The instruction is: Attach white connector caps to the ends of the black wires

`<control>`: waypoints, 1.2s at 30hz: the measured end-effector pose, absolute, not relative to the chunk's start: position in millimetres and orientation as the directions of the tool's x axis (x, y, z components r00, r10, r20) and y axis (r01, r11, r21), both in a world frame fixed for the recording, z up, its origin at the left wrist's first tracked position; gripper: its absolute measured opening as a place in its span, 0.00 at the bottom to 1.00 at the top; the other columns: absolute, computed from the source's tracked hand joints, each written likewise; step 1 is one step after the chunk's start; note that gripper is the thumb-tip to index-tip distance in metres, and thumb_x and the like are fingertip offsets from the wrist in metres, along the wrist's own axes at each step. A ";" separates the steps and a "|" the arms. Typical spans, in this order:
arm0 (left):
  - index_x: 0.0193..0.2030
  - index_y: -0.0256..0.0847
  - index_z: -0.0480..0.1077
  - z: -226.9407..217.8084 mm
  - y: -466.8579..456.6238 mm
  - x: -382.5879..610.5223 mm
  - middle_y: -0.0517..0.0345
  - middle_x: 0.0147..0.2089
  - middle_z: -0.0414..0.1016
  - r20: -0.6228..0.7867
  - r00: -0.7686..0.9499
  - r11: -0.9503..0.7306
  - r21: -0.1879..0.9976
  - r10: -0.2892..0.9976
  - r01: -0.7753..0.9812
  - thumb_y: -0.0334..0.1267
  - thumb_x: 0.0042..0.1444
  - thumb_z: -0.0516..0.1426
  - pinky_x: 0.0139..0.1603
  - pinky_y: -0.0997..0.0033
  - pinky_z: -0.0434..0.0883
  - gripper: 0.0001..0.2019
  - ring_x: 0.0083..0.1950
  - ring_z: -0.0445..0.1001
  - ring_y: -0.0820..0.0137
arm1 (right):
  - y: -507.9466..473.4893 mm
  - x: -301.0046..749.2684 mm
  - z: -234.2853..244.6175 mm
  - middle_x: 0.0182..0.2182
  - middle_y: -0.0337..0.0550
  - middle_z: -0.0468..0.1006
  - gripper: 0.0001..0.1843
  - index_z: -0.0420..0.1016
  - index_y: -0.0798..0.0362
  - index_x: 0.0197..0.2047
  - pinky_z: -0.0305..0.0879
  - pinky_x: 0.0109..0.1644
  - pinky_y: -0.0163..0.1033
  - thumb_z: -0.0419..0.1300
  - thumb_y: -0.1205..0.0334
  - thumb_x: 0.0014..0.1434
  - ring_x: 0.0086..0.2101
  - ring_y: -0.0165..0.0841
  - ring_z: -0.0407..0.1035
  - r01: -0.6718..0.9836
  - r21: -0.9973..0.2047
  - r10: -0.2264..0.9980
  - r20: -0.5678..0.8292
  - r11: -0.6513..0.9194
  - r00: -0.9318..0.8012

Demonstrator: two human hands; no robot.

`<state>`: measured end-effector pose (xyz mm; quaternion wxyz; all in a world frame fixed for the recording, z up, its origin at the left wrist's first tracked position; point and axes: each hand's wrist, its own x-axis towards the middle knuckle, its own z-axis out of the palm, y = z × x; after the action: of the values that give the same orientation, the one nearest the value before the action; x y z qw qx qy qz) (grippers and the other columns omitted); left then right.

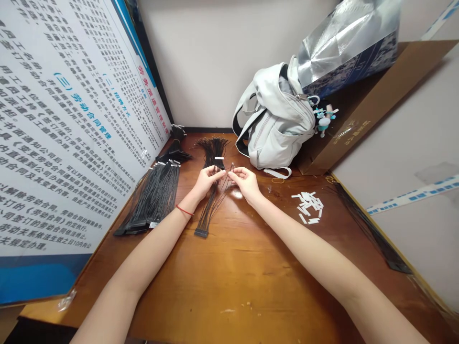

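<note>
Varnished brown worktop [247,286] runs into a corner between a pale wall [229,62] and a large printed notice board [71,119] leaning along its left side. Against the board lie bundles of black wire harnesses [154,200], with more dark wire [373,229] along the right edge. Toward the back sit a pale grey backpack [276,119], a silver bag [347,43] and a cardboard box [358,110], while a scatter of small white plastic pieces [307,206] lies nearer the right arm. Mid-worktop, a single harness of thin black wires [211,191] stretches from a connector [201,232] up to a splayed tuft, a white tag [219,157] across it. The left hand [210,184], red string [184,210] at its wrist, and the right hand [245,184] meet above it, each grip nearly closed, pinching fine strands between the fingertips.
</note>
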<state>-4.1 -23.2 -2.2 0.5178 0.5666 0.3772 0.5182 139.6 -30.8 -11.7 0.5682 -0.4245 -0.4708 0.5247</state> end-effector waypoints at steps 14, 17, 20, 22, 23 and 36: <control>0.23 0.37 0.65 -0.4 -24.3 -3.1 0.63 0.21 0.65 0.189 0.161 -0.177 0.980 0.969 -0.087 0.46 0.39 0.64 0.25 0.75 0.60 0.16 0.23 0.62 0.76 | -27.8 139.6 -14.7 0.27 0.37 0.72 0.14 0.67 0.53 0.28 0.66 0.32 0.32 0.64 0.52 0.47 0.30 0.28 0.71 -0.263 -0.956 0.988 0.096 0.126 0.124; 0.25 0.36 0.66 -3.1 -22.6 -4.7 0.62 0.23 0.66 0.188 0.182 -0.172 0.980 0.965 -0.101 0.46 0.39 0.64 0.26 0.76 0.61 0.16 0.24 0.63 0.77 | -29.5 138.2 -11.3 0.30 0.38 0.75 0.14 0.67 0.52 0.30 0.67 0.39 0.34 0.66 0.56 0.45 0.34 0.29 0.72 -0.413 -0.910 1.000 0.028 0.029 0.008; 0.26 0.36 0.67 -4.9 -21.9 -5.1 0.62 0.24 0.67 0.184 0.198 -0.163 0.980 0.963 -0.118 0.47 0.38 0.65 0.28 0.75 0.62 0.17 0.25 0.63 0.77 | -32.4 136.3 -8.2 0.31 0.39 0.76 0.16 0.68 0.52 0.32 0.67 0.42 0.37 0.69 0.57 0.42 0.35 0.31 0.72 -0.491 -0.868 0.991 -0.008 -0.074 -0.136; 0.25 0.36 0.67 -5.1 -22.2 -4.5 0.62 0.25 0.67 0.182 0.196 -0.162 0.980 0.964 -0.111 0.47 0.37 0.65 0.30 0.75 0.62 0.17 0.26 0.64 0.76 | -32.9 136.1 -7.9 0.31 0.39 0.76 0.18 0.70 0.52 0.34 0.67 0.39 0.35 0.69 0.56 0.41 0.34 0.30 0.72 -0.480 -0.875 0.990 -0.002 -0.071 -0.141; 0.25 0.36 0.67 -5.0 -22.5 -4.1 0.62 0.25 0.67 0.181 0.195 -0.163 0.981 0.964 -0.101 0.46 0.37 0.65 0.30 0.75 0.62 0.17 0.27 0.64 0.76 | -32.5 136.3 -8.4 0.31 0.39 0.76 0.18 0.71 0.52 0.35 0.67 0.37 0.33 0.69 0.56 0.40 0.33 0.30 0.71 -0.466 -0.883 0.993 0.011 -0.047 -0.121; 0.24 0.35 0.66 -8.9 -21.2 -2.8 0.62 0.24 0.67 0.174 0.273 -0.180 0.984 0.946 -0.006 0.45 0.37 0.66 0.30 0.75 0.63 0.17 0.26 0.65 0.77 | -31.5 136.6 -8.1 0.27 0.38 0.74 0.20 0.73 0.53 0.30 0.66 0.37 0.35 0.69 0.49 0.38 0.30 0.28 0.68 -0.381 -0.924 0.995 0.069 0.035 -0.077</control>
<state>-2.8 -21.2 -8.9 0.5122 0.6117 0.3844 0.4645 136.6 -31.5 -8.1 0.5776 -0.3578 -0.4286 0.5956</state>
